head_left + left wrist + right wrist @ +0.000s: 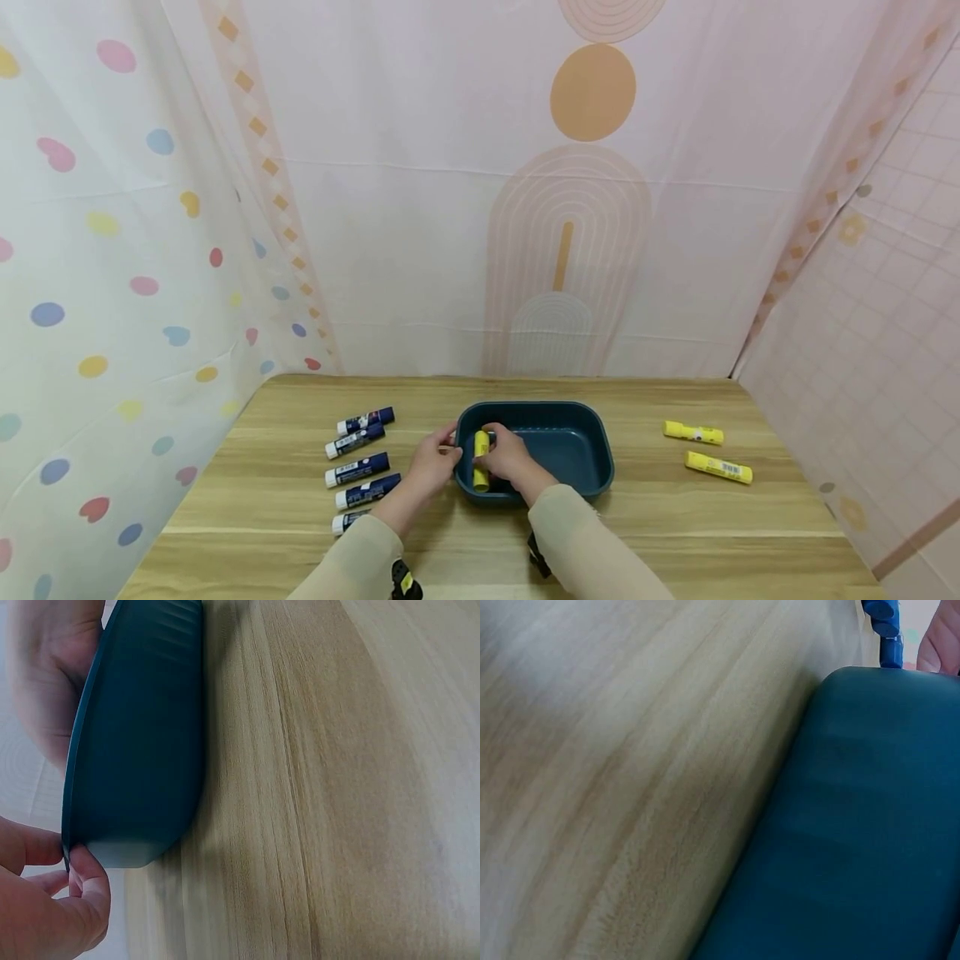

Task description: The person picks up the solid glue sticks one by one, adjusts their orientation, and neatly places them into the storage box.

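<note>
A dark teal plastic bin [558, 492] sits on the wooden table. My left hand [433, 462] is at its left end; in the left wrist view the thumb and fingers of the left hand [56, 900] pinch the bin's rim [69, 802]. Inside the bin, along its left wall, is a yellow glue stick [481, 477] pointing away from me. My right hand [510, 454] reaches in over the front rim and grips this glue stick from the right. In the right wrist view the bin's outer wall [855, 825] hides the right hand's fingers.
Left of the bin lie several dark blue glue sticks with white ends [357, 470] in a rough column, the nearest partly behind my left arm. To the right are two yellow glue sticks, a farther one [693, 432] and a nearer one [718, 467]. A patterned curtain [405, 267] hangs behind the table.
</note>
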`<state>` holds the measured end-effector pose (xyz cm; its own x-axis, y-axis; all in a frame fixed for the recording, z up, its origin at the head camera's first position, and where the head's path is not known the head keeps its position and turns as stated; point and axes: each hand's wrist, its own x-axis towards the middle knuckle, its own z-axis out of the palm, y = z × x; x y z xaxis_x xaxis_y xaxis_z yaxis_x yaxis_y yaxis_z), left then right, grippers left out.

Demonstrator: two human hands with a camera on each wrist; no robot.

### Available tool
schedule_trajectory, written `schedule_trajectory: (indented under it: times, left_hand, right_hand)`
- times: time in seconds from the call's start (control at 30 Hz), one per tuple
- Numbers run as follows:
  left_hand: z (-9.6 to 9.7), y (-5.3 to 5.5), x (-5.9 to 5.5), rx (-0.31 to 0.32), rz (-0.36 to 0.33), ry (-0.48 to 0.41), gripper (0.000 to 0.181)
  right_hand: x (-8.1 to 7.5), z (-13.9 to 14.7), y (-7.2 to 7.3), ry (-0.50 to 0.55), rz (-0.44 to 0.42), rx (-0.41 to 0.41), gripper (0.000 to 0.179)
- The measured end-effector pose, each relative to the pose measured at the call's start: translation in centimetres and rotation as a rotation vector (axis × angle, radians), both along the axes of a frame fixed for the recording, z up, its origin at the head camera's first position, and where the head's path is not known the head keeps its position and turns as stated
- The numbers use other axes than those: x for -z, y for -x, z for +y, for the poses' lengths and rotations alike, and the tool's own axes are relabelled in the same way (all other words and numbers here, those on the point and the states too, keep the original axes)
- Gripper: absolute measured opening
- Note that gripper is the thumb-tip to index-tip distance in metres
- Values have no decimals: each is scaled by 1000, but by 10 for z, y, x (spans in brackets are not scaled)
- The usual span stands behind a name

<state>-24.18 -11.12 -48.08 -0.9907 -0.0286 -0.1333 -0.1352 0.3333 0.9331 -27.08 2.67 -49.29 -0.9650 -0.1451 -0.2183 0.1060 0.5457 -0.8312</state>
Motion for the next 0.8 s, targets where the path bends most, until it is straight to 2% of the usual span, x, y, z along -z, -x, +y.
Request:
schedule_trajectory:
  times: [0.37,0.6,0.8]
  left_hand:
    - [-2,-1,0,25,15,13,49]
    - [-2,0,2,22,27,29,49]
    - [-2,1,4,18,30,26,49]
  right_hand:
    - [-4,-8,-1,-78,30,-49,56]
    - [-3,-8,-3,-45,18,-58,55]
    - [-7,2,-5,-9,49,-89,53]
